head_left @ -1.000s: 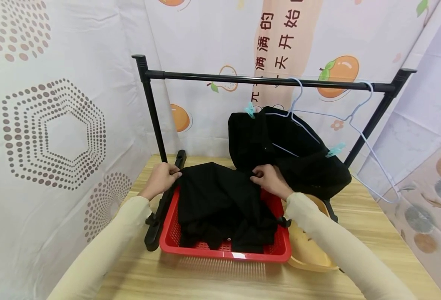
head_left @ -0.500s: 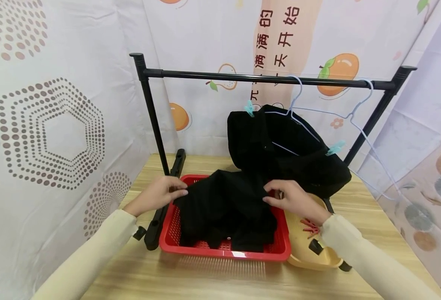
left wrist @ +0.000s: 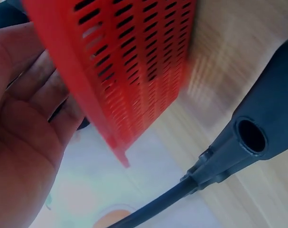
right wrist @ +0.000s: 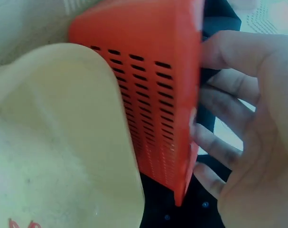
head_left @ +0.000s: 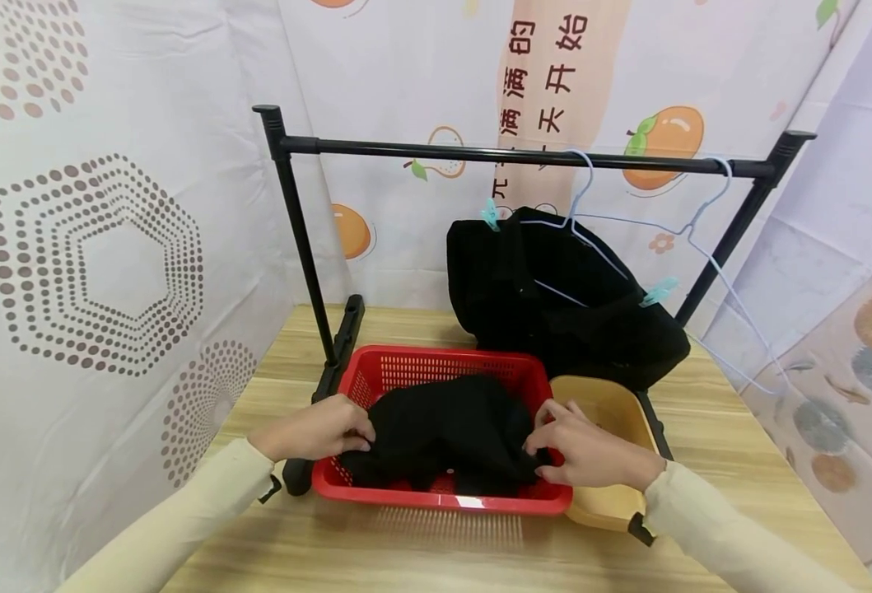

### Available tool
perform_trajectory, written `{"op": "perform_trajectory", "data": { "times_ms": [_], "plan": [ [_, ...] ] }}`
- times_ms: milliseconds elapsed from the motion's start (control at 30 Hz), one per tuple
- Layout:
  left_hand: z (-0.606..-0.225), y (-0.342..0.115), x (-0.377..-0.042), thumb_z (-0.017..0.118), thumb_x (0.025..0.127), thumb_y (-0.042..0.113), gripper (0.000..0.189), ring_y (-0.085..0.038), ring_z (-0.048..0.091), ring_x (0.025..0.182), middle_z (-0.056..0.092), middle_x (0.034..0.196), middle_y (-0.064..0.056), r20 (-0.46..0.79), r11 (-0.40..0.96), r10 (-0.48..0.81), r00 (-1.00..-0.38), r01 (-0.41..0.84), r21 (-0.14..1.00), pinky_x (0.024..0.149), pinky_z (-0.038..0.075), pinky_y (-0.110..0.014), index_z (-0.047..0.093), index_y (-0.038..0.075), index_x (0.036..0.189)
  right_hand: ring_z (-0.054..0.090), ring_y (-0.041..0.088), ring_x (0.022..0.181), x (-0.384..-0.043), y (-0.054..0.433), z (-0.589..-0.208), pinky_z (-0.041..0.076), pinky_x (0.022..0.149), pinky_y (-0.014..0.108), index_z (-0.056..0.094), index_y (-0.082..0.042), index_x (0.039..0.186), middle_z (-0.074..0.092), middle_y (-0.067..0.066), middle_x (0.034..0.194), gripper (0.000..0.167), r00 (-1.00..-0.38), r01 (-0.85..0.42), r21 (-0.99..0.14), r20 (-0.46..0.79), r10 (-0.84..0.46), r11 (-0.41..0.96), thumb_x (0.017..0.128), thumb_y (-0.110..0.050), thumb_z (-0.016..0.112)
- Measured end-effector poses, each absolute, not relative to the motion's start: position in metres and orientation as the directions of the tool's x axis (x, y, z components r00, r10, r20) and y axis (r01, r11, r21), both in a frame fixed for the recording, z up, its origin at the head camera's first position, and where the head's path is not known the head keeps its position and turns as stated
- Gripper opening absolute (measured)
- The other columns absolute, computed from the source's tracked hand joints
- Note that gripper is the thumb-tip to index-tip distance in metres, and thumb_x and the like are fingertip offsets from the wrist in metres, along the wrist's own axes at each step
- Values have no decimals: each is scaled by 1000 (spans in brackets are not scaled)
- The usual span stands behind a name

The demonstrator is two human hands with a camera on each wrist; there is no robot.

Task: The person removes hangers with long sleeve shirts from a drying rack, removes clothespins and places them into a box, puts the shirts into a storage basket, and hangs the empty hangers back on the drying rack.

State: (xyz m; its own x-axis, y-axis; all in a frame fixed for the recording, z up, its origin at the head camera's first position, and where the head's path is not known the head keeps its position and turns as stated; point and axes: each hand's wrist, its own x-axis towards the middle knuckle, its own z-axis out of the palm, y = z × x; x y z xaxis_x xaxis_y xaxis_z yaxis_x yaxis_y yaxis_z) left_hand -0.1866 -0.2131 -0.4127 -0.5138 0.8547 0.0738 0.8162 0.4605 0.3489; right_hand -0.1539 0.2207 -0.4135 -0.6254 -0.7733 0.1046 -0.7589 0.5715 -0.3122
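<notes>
A black garment (head_left: 450,428) lies bunched in the red plastic basket (head_left: 436,498). My left hand (head_left: 324,428) is over the basket's left rim, its fingertips at the garment's left edge, thumb and index finger a little apart. In the left wrist view the fingers (left wrist: 37,78) reach past the rim, their tips hidden behind it. At the right rim, my right hand (head_left: 584,449) has its fingers spread and loosely bent beside the cloth. The right wrist view shows its thumb and fingers (right wrist: 229,95) reaching over the rim beside dark cloth.
A yellow tub (head_left: 602,502) stands against the basket's right side, with red clothespins (right wrist: 23,224) inside. Behind, a black garment (head_left: 554,305) with light-blue clips (head_left: 660,291) hangs on a blue wire hanger (head_left: 580,226) from the black rack (head_left: 436,152). The rack's left foot (head_left: 342,338) lies left of the basket.
Both hands have come down and toward me from the garment's raised far edge, and the right hand has let go. The garment now lies lower, baring the basket's far wall.
</notes>
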Motion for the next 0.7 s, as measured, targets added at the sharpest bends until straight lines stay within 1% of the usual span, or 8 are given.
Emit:
{"op": "perform_trajectory", "data": {
  "times_ms": [133,300,367,400,500,567,633,700],
  "plan": [
    [-418,-211,-184,81,89,7,9,4,62,77,71,87,12,23,465,867,-497,827,317,73,54,-17,79,16,90,43,15,102,-150,215,-419,29,90,53,73,-26,89,58,-22,81,16,-597,-785,-261,75,-799,563,82,-15,81],
    [-421,-209,-180,81,88,4,12,2,63,78,73,87,10,-11,469,874,-485,840,273,74,55,-18,79,16,88,43,17,98,-148,212,-426,27,94,58,64,-25,81,49,-19,68,18,-558,-824,-182,89,-825,537,79,-11,76],
    [-421,-208,-180,81,88,4,12,1,64,79,74,87,9,-21,473,874,-485,842,260,74,55,-18,79,15,89,44,16,96,-148,212,-426,27,96,60,65,-24,87,50,-19,69,18,-562,-821,-177,89,-822,543,80,-11,76],
    [-421,-207,-179,81,87,3,12,1,65,79,74,88,8,-24,472,875,-483,844,254,74,55,-18,80,15,89,46,15,96,-147,212,-426,27,97,60,67,-23,94,52,-19,71,21,-570,-814,-188,82,-817,549,82,-11,77],
    [-422,-206,-179,82,87,4,11,1,65,80,74,88,8,-35,475,875,-482,845,246,74,55,-18,80,14,89,47,11,94,-147,213,-426,27,99,60,62,-25,128,57,-19,80,48,-594,-790,-228,51,-803,569,85,-11,78],
    [-422,-206,-179,82,87,4,11,1,65,79,74,88,8,-37,477,875,-483,844,245,74,55,-18,80,14,89,47,10,94,-147,212,-425,27,99,60,57,-28,140,58,-18,82,61,-601,-779,-246,29,-799,577,87,-10,78],
    [-422,-206,-178,82,87,4,10,1,65,79,74,88,8,-36,475,875,-482,844,248,74,55,-18,80,14,89,46,11,95,-146,211,-424,27,97,58,58,-31,143,59,-18,84,62,-601,-776,-244,11,-799,581,88,-10,77],
    [-423,-206,-178,82,87,4,10,1,65,79,74,88,8,-32,469,878,-477,846,255,73,55,-18,80,14,89,46,12,94,-146,210,-424,28,98,59,68,-31,133,62,-17,88,51,-594,-783,-235,10,-804,576,88,-8,76]
  ]
}}
